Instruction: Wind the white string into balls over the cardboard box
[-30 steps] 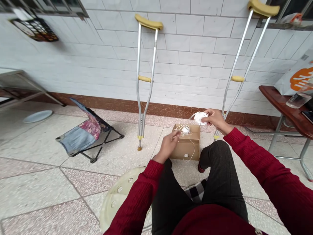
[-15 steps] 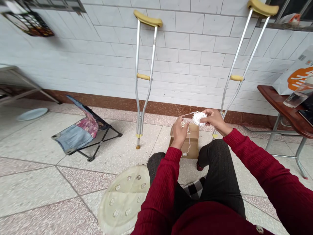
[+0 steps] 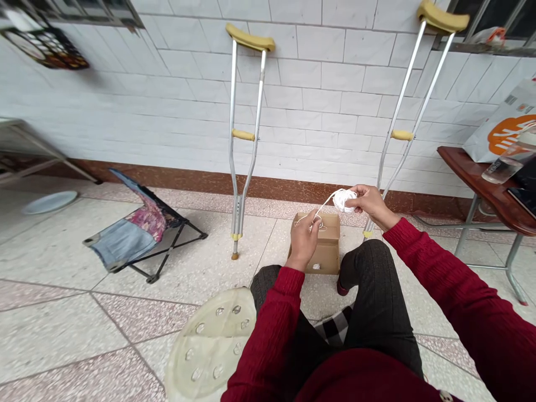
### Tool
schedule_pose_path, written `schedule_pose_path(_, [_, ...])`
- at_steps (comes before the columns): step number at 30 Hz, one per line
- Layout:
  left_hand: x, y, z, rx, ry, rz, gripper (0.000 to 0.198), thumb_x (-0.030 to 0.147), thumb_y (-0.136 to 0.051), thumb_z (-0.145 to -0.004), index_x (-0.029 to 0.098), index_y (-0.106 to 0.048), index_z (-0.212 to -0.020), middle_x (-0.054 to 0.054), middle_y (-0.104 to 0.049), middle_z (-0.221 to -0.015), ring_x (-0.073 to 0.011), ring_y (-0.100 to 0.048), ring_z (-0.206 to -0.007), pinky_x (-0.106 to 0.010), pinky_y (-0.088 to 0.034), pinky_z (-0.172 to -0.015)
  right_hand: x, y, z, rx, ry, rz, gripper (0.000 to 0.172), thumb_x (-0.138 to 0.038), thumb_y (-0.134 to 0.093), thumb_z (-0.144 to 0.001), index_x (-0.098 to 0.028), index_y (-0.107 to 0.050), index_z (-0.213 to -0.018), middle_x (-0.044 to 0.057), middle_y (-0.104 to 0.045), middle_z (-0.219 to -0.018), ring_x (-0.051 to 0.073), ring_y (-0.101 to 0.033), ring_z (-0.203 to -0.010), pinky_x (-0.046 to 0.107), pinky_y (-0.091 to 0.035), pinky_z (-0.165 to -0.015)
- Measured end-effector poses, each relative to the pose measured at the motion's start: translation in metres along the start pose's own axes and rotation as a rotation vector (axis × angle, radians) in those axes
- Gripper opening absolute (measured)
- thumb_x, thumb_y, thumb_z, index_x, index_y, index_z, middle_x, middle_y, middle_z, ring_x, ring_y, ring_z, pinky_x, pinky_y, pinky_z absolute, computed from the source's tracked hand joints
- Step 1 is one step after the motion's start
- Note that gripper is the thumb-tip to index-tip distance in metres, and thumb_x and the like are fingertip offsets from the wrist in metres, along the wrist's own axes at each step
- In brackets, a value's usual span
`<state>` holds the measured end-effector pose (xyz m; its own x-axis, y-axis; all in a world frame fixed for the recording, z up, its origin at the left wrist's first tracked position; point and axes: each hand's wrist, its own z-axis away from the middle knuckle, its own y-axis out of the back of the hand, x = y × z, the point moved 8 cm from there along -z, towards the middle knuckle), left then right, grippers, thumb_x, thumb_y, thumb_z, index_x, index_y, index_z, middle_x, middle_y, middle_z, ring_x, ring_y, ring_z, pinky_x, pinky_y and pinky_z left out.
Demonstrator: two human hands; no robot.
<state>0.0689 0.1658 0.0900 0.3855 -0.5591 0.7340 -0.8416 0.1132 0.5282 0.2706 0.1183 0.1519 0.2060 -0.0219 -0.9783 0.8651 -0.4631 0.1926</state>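
My right hand (image 3: 369,202) pinches a small wound ball of white string (image 3: 344,200) between thumb and fingers. From the ball a strand runs down to my left hand (image 3: 304,234), whose fingers are closed on the string, with a loose loop showing beside them. Below both hands an open cardboard box (image 3: 328,250) stands on the floor between my feet. Inside it lies a small white piece (image 3: 316,267), too small to make out.
Two crutches (image 3: 244,135) (image 3: 402,135) lean on the tiled wall. At left stands a low folding chair (image 3: 125,240); a round translucent stool (image 3: 201,346) is beside my left leg. To the right, a brown table (image 3: 469,173) carries a bag (image 3: 498,134) and a plastic cup (image 3: 500,170).
My left hand has moved slightly down and left, its fingers now closed on the strand. The strand that hung into the box no longer shows there. My right hand still holds the ball.
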Motion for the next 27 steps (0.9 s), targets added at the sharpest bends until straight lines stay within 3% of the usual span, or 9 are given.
schedule_pose_path(4, [0.018,0.01,0.006,-0.1,-0.227,-0.306,0.04,0.03,-0.044,-0.095,0.023,-0.05,-0.133,-0.007,-0.071,-0.094,-0.0222,-0.064,-0.091,-0.031,-0.046,-0.083,0.005,0.008,-0.002,-0.001,-0.035,-0.015,0.031,-0.017,-0.076,-0.047,-0.012,-0.067,-0.076,-0.003,-0.062,-0.057,0.006,-0.046,-0.036,0.017,-0.034,-0.032])
schedule_pose_path(8, [0.029,0.026,-0.001,-0.16,-0.341,-0.44,0.04,0.028,-0.042,-0.096,0.023,-0.048,-0.135,-0.006,-0.068,-0.078,-0.0221,-0.063,-0.08,-0.031,-0.044,-0.08,0.01,0.016,-0.003,0.015,-0.034,-0.004,0.03,-0.017,-0.076,-0.048,-0.012,-0.067,-0.076,-0.003,-0.062,-0.056,0.006,-0.047,-0.037,0.017,-0.035,-0.033])
schedule_pose_path(13, [0.046,0.045,-0.009,-0.245,-0.462,-0.541,0.027,0.023,-0.043,-0.094,0.022,-0.062,-0.113,-0.006,-0.064,-0.07,-0.0213,-0.059,-0.073,-0.031,-0.043,-0.077,0.025,0.019,-0.004,0.011,-0.05,0.02,0.029,-0.018,-0.076,-0.048,-0.012,-0.066,-0.075,-0.003,-0.061,-0.056,0.006,-0.046,-0.038,0.017,-0.037,-0.035])
schedule_pose_path(17, [0.055,0.05,-0.016,-0.3,-0.52,-0.615,0.023,0.019,-0.042,-0.092,0.018,-0.065,-0.088,-0.007,-0.062,-0.065,-0.0208,-0.058,-0.068,-0.034,-0.042,-0.079,0.026,0.021,-0.004,0.033,-0.022,0.088,0.031,-0.021,-0.078,-0.048,-0.013,-0.068,-0.077,-0.002,-0.063,-0.061,0.007,-0.048,-0.042,0.019,-0.039,-0.038])
schedule_pose_path(20, [0.057,0.042,-0.015,-0.415,-0.494,-0.458,0.03,0.023,-0.043,-0.092,0.018,-0.062,-0.069,-0.005,-0.063,-0.065,-0.0184,-0.058,-0.067,-0.035,-0.042,-0.085,0.014,0.023,-0.004,0.079,0.064,0.262,0.033,-0.023,-0.079,-0.048,-0.015,-0.07,-0.079,-0.002,-0.064,-0.062,0.01,-0.051,-0.048,0.02,-0.039,-0.042])
schedule_pose_path(22, [0.057,0.032,-0.01,-0.561,-0.388,-0.259,0.038,0.029,-0.042,-0.093,0.018,-0.062,-0.062,-0.004,-0.065,-0.065,-0.0166,-0.06,-0.065,-0.032,-0.045,-0.081,0.004,0.023,-0.005,0.118,0.143,0.392,0.033,-0.022,-0.079,-0.047,-0.017,-0.072,-0.079,-0.002,-0.065,-0.063,0.011,-0.053,-0.053,0.02,-0.037,-0.045])
schedule_pose_path(25, [0.065,0.016,0.005,-0.774,-0.165,0.108,0.045,0.036,-0.037,-0.094,0.019,-0.064,-0.062,-0.001,-0.068,-0.064,-0.0159,-0.064,-0.072,-0.028,-0.049,-0.077,-0.003,0.019,-0.006,0.144,0.244,0.478,0.031,-0.021,-0.078,-0.047,-0.018,-0.073,-0.078,-0.002,-0.066,-0.066,0.012,-0.055,-0.059,0.02,-0.037,-0.05])
schedule_pose_path(27, [0.079,0.012,0.014,-0.842,-0.065,0.32,0.044,0.039,-0.037,-0.094,0.019,-0.064,-0.066,-0.001,-0.068,-0.062,-0.0171,-0.067,-0.079,-0.03,-0.05,-0.082,0.002,0.014,-0.009,0.123,0.235,0.425,0.031,-0.02,-0.077,-0.047,-0.018,-0.073,-0.078,-0.002,-0.066,-0.067,0.012,-0.054,-0.058,0.02,-0.037,-0.049])
